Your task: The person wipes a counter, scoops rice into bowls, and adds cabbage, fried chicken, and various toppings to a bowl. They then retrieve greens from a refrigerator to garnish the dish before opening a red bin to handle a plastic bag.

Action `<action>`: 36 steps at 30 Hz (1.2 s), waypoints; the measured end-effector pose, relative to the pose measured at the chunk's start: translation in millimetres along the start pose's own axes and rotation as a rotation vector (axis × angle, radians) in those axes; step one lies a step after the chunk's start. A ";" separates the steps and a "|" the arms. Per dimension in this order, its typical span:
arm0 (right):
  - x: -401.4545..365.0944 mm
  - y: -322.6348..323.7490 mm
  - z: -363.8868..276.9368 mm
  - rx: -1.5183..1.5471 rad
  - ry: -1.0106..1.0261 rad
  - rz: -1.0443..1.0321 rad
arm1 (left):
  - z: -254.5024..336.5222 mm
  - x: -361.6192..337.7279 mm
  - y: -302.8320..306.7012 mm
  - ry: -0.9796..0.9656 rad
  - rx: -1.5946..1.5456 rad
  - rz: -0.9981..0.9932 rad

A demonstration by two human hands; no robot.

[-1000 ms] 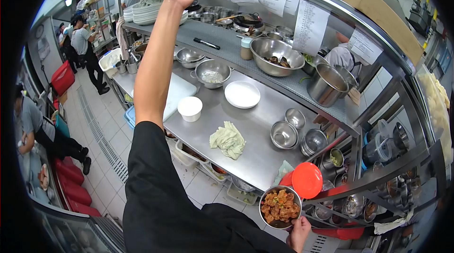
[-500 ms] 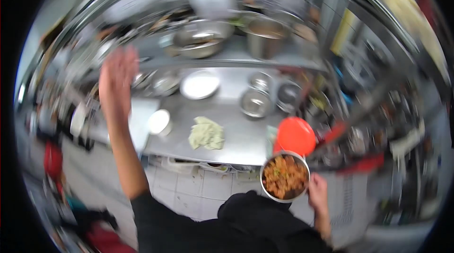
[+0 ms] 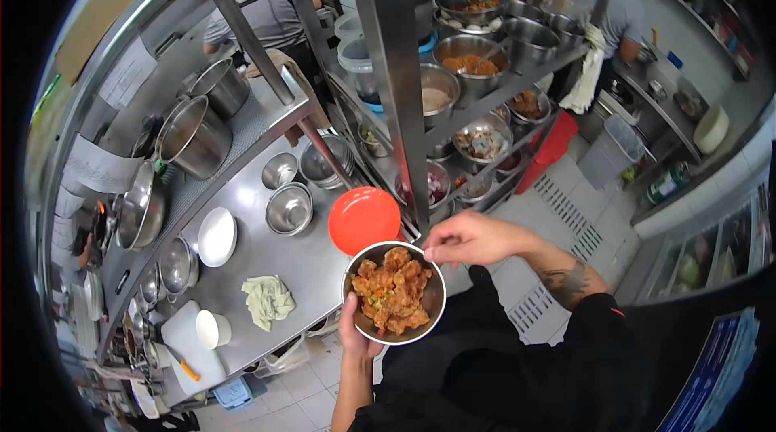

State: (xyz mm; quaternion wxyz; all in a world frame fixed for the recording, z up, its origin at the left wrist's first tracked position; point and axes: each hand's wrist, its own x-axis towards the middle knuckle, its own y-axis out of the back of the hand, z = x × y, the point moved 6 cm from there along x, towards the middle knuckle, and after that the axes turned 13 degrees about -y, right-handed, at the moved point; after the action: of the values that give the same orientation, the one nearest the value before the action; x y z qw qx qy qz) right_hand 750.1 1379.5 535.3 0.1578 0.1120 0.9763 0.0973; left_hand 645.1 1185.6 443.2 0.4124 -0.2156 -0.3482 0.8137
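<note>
A round metal bowl [image 3: 441,303] of browned, fried-looking pieces [image 3: 396,290] with chopped green and red bits is held in front of my body. My left hand [image 3: 356,331] grips its lower left side, thumb up along the wall. At the upper right rim, the fingers of my right hand [image 3: 469,238] are curled and pinched against the edge. Just beyond the bowl, a red round plate or lid [image 3: 364,218] sits at the corner of the steel counter [image 3: 315,270].
On the counter are a crumpled cloth [image 3: 268,301], a white plate [image 3: 217,236], a white cup [image 3: 212,328], steel bowls [image 3: 289,208] and a knife [image 3: 187,369] on a white board. A metal post [image 3: 392,68] rises ahead, beside racks of food bowls. Two people stand farther back.
The view has swung to the right. My left hand has come down from over the counter and taken hold of the bowl. My right hand stays at the bowl's right side.
</note>
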 end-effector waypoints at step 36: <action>14.2 308.3 -114.7 -0.845 0.311 0.174 | -82.1 162.7 -225.2 -0.188 0.011 0.135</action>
State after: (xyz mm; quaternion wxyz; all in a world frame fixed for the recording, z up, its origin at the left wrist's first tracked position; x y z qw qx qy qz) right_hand 757.2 1660.0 707.6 0.0324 0.1035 0.8500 0.5155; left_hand 722.6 1445.2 546.0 0.3232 -0.1592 -0.3655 0.8582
